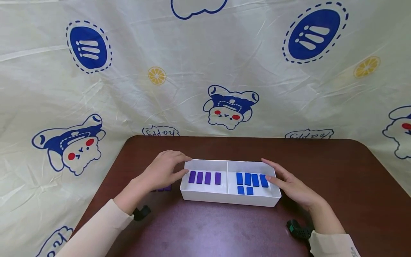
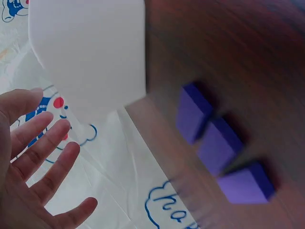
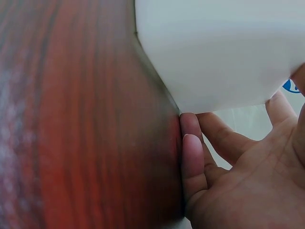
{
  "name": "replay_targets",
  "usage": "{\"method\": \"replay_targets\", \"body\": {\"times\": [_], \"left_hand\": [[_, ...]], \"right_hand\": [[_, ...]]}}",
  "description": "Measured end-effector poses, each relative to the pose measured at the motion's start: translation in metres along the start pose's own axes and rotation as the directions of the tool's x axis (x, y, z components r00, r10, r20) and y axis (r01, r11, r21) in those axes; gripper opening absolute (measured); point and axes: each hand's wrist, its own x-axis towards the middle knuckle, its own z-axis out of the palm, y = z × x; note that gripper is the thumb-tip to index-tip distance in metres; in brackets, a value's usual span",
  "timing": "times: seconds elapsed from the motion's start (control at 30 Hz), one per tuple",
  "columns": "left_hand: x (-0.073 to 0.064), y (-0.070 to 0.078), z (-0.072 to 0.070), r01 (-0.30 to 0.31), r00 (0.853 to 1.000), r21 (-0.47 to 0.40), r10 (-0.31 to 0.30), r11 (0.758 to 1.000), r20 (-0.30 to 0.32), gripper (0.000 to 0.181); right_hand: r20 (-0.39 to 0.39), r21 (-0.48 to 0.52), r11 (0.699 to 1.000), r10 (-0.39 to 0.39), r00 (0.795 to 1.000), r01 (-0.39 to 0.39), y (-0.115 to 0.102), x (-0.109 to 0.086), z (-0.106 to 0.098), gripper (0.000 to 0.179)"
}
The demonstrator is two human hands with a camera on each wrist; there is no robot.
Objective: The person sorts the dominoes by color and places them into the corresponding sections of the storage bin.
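A white two-compartment box (image 1: pixel 205 197) stands on the table. Its left compartment holds several purple blocks (image 1: pixel 208 178) in a row; the right one holds several blue blocks (image 1: pixel 247 179) in two rows. At the box's left end is my left hand (image 1: pixel 165 169), fingers spread and loosely bent, with a gap to the box wall in the left wrist view. My right hand (image 1: pixel 293 187) grips the right end, thumb over the rim and forefinger at the back corner. In the right wrist view its other fingers (image 3: pixel 193 155) bend against the lower edge.
Three purple blocks (image 2: pixel 219 143) lie on the brown table (image 1: pixel 199 228) left of the box, partly hidden behind my left wrist in the head view. A pale printed cloth (image 1: pixel 186 107) hangs behind the table. Each wrist wears a dark band (image 1: pixel 300 230).
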Motion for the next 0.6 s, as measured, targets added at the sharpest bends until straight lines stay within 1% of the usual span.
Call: {"method": "replay_targets", "body": {"times": [0.13, 0.2, 0.27, 0.33, 0.47, 0.53, 0.6], "left_hand": [[-0.010, -0.011, -0.001, 0.027, 0.999, -0.012, -0.027, 1.000, -0.017, 0.033], [-0.014, -0.016, -0.002, 0.054, 0.999, -0.011, -0.054, 0.998, -0.001, 0.035], [-0.020, -0.021, -0.001, 0.084, 0.996, 0.006, -0.084, 0.996, 0.039, 0.039], [-0.025, -0.026, 0.001, 0.110, 0.989, 0.034, -0.113, 0.993, 0.091, 0.043], [-0.036, -0.034, 0.006, 0.142, 0.967, 0.085, -0.157, 0.986, 0.199, 0.048], [-0.040, -0.036, 0.009, 0.152, 0.959, 0.088, -0.168, 0.985, 0.229, 0.048], [-0.041, -0.037, 0.011, 0.157, 0.955, 0.087, -0.174, 0.984, 0.240, 0.047]], "right_hand": [[0.005, -0.002, 1.000, -0.005, 1.000, 0.005, 0.000, 0.001, 0.000, 0.061], [0.004, -0.004, 1.000, -0.006, 1.000, 0.006, -0.001, 0.001, -0.001, 0.061], [0.002, -0.006, 1.000, -0.003, 1.000, 0.003, -0.001, 0.001, -0.001, 0.061], [0.000, -0.005, 1.000, 0.000, 1.000, 0.000, -0.001, 0.000, -0.001, 0.061], [0.003, -0.007, 1.000, 0.001, 1.000, -0.001, -0.001, -0.001, 0.000, 0.061], [0.004, -0.005, 1.000, -0.001, 1.000, 0.001, 0.000, -0.001, 0.000, 0.061], [0.001, -0.004, 1.000, -0.005, 1.000, 0.005, 0.000, -0.001, 0.000, 0.061]]}}
